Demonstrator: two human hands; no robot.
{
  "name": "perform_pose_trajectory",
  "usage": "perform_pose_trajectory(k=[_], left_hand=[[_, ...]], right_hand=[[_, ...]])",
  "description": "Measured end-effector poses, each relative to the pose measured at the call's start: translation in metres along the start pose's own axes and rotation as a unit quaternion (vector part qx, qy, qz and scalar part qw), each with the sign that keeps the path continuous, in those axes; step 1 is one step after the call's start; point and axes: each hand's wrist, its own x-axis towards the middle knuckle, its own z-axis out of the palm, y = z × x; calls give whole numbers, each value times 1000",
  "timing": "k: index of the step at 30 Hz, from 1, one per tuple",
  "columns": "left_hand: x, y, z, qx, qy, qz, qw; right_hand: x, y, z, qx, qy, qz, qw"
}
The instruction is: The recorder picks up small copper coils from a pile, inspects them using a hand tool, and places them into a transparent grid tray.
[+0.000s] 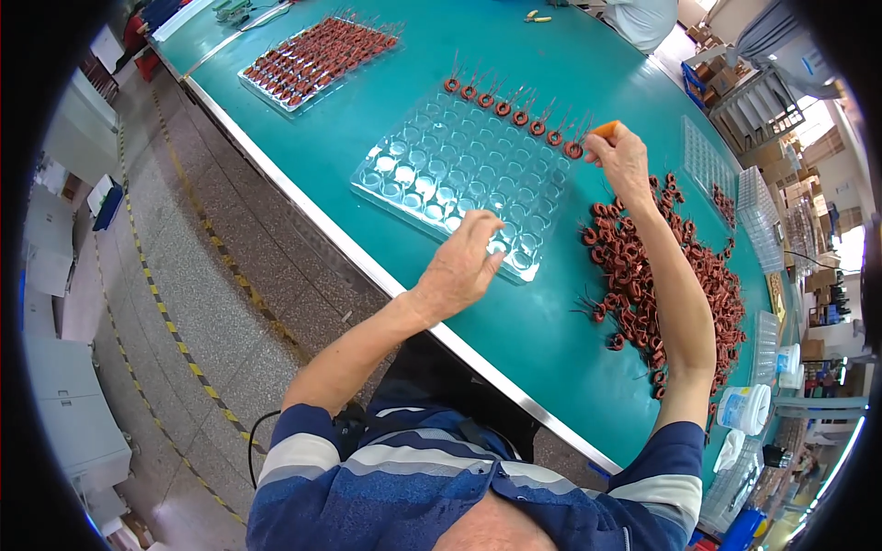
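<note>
Coil [573, 149] lay flat in tray [432, 174] corner pocket, leads pointing away. Right hand [625, 158] pinched it, fingertips just beside. Left hand [464, 262] hovered loosely curled, holding nothing, over tray's near edge.

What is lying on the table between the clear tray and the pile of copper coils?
In the head view, bare green table separates the clear tray from the pile of coils; only the right hand reaches across its far end.

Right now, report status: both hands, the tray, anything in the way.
Right hand pinching a small orange tool at the far-row copper-wound ring coil. Left hand empty, resting on the clear plastic pocket tray. Loose coil heap beside the tray, not blocking.
</note>
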Motion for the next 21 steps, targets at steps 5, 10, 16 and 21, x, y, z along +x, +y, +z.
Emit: perform_pose_trajectory(k=[5, 10, 16, 21], left_hand=[[2, -3, -1, -16, -17, -1, 1000], [3, -7, -5, -33, -21, -29, 999], [5, -4, -3, -42, -28, -33, 998], [8, -5, -2, -49, -27, -27, 998]], right_hand=[[4, 35, 25, -37, -40, 55, 997], [5, 33, 35, -35, -53, 34, 997], [9, 43, 30, -84, 20, -37, 996], [12, 53, 23, -75, -25, 7, 997]])
